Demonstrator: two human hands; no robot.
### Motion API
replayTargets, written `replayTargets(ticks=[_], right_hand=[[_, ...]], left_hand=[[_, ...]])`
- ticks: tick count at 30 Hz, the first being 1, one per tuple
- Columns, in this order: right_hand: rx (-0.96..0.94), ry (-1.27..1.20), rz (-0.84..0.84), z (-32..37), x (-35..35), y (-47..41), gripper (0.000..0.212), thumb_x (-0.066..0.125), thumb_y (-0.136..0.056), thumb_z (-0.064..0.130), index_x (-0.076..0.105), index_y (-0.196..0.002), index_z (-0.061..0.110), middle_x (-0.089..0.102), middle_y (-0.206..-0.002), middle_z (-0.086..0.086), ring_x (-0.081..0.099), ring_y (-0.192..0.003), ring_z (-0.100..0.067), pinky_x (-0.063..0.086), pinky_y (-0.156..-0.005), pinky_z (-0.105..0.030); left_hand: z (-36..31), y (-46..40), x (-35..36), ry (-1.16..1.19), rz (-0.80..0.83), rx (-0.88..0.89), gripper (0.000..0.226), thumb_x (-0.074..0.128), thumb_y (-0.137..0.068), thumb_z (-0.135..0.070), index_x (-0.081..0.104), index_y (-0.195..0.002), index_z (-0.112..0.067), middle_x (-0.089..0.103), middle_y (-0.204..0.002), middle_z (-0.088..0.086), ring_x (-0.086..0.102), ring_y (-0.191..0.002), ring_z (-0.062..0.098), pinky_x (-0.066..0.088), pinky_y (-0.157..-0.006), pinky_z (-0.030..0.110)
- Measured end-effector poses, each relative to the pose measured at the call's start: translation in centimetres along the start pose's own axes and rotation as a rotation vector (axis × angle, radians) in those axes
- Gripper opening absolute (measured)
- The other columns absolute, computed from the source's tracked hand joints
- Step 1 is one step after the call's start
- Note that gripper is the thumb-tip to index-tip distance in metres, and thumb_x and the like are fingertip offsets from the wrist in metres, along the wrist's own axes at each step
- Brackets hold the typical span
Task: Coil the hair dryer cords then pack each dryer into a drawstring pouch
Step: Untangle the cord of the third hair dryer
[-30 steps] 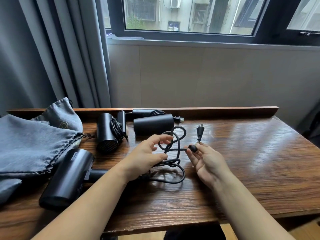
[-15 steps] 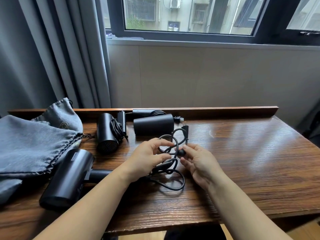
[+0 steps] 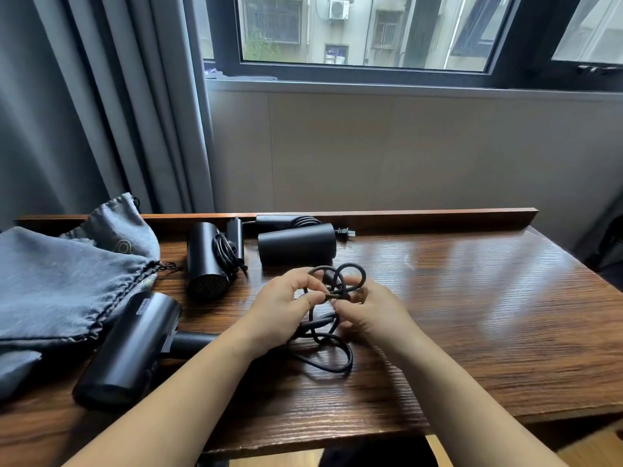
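Your left hand and right hand are close together above the middle of the wooden worktop, both with fingers curled on the black cord of the nearest hair dryer. The left thumb and fingers pinch the gathered strands where they cross; the right fingers grip the same bundle just beside them. Loops stand up behind your fingers, and a larger loop lies on the wood below your wrists. That dryer lies on its side to your left, its handle pointing toward the cord. Two more dryers with wound cords sit near the back ledge. The grey drawstring pouches are heaped at the left edge, just beside the nearest dryer.
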State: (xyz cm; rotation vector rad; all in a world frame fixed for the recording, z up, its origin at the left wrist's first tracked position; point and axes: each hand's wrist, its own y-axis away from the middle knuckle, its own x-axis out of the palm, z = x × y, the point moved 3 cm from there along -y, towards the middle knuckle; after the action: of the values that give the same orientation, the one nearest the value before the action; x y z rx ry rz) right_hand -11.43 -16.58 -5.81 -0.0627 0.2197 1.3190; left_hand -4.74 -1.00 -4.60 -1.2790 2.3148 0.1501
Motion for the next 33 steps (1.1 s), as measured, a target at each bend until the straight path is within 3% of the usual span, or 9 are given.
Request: replayTargets(ticks=[5,7,10,12,17,20,23,26,33], right_hand=[[-0.023,0.158,-0.028,0.3,-0.8,0.0,0.031,0.057,-0.083,0.015,0.069,-0.096,0.039,0.075,-0.092,0.006,0.071,-0.092,-0.017,0.059,-0.083,-0.037],[-0.015,0.068,0.055,0.4,-0.8,0.2,0.029,0.053,-0.084,0.013,0.073,-0.098,0.028,0.075,-0.098,0.004,0.068,-0.100,-0.018,0.056,-0.091,-0.041],[0.033,-0.071,0.057,-0.1,-0.3,0.3,0.025,0.053,-0.080,0.016,0.072,-0.095,0.010,0.069,-0.093,-0.010,0.064,-0.089,-0.025,0.054,-0.091,-0.054],[0.047,-0.136,-0.028,-0.6,-0.3,0.0,0.027,0.056,-0.073,0.019,0.070,-0.094,0.009,0.066,-0.088,-0.014,0.058,-0.082,-0.029,0.053,-0.079,-0.056],[0.030,-0.163,-0.159,-0.7,-0.7,0.2,0.021,0.062,-0.075,0.013,0.065,-0.095,0.015,0.074,-0.084,-0.002,0.063,-0.073,-0.020,0.049,-0.062,-0.033],[-0.015,-0.078,-0.188,-0.5,-0.7,0.2,0.027,0.060,-0.070,0.020,0.066,-0.095,0.017,0.076,-0.087,-0.006,0.069,-0.078,-0.021,0.051,-0.071,-0.040],[-0.021,-0.155,-0.181,-0.3,-0.8,0.3,0.022,0.060,-0.079,0.012,0.062,-0.100,0.018,0.075,-0.089,-0.016,0.062,-0.075,-0.022,0.043,-0.069,-0.038],[0.025,-0.312,-0.063,0.0,-0.7,0.4,0.025,0.057,-0.089,-0.003,0.061,-0.106,0.014,0.076,-0.089,-0.007,0.067,-0.082,-0.017,0.047,-0.078,-0.033],[0.155,-0.647,-0.018,0.1,-0.9,1.0,0.032,0.040,-0.089,-0.013,0.061,-0.102,0.008,0.058,-0.063,0.000,0.059,-0.067,-0.020,0.050,-0.081,-0.036]], left_hand=[[-0.2,0.4,-0.8,0.339,0.055,-0.044,0.021,0.056,-0.099,-0.012,0.070,-0.089,-0.023,0.057,-0.136,-0.012,0.053,-0.126,0.010,0.038,-0.110,0.034],[-0.4,0.6,-0.9,0.535,0.062,-0.104,0.021,0.049,-0.101,-0.008,0.068,-0.094,-0.015,0.060,-0.135,-0.001,0.057,-0.123,0.018,0.043,-0.106,0.039],[-0.3,0.3,-0.7,0.706,0.006,-0.193,0.020,0.045,-0.103,-0.008,0.064,-0.106,-0.004,0.065,-0.122,0.009,0.059,-0.114,0.019,0.047,-0.101,0.045],[-0.1,-0.1,-1.0,0.672,-0.075,-0.232,0.019,0.042,-0.104,-0.008,0.061,-0.105,-0.005,0.065,-0.113,0.013,0.059,-0.110,0.021,0.049,-0.101,0.046],[-0.1,0.0,-1.3,0.190,-0.070,-0.117,0.014,0.056,-0.091,-0.021,0.060,-0.104,-0.026,0.067,-0.110,0.003,0.065,-0.102,0.014,0.052,-0.090,0.032],[-0.4,0.0,-1.0,0.024,-0.071,-0.019,0.010,0.063,-0.094,-0.023,0.066,-0.101,-0.029,0.072,-0.096,-0.002,0.069,-0.088,0.010,0.057,-0.083,0.033],[-0.8,-0.1,-1.0,0.181,-0.135,-0.089,0.017,0.052,-0.101,-0.011,0.068,-0.096,-0.010,0.074,-0.087,0.010,0.071,-0.075,0.018,0.061,-0.077,0.039],[-0.6,-0.2,-1.1,0.400,-0.154,-0.238,0.020,0.049,-0.103,-0.012,0.064,-0.101,0.002,0.073,-0.094,0.021,0.072,-0.071,0.022,0.059,-0.062,0.031],[0.3,-0.2,-1.6,0.646,-0.216,-0.423,0.022,0.042,-0.106,-0.020,0.056,-0.097,-0.005,0.075,-0.095,0.019,0.074,-0.073,0.031,0.063,-0.066,0.038]])
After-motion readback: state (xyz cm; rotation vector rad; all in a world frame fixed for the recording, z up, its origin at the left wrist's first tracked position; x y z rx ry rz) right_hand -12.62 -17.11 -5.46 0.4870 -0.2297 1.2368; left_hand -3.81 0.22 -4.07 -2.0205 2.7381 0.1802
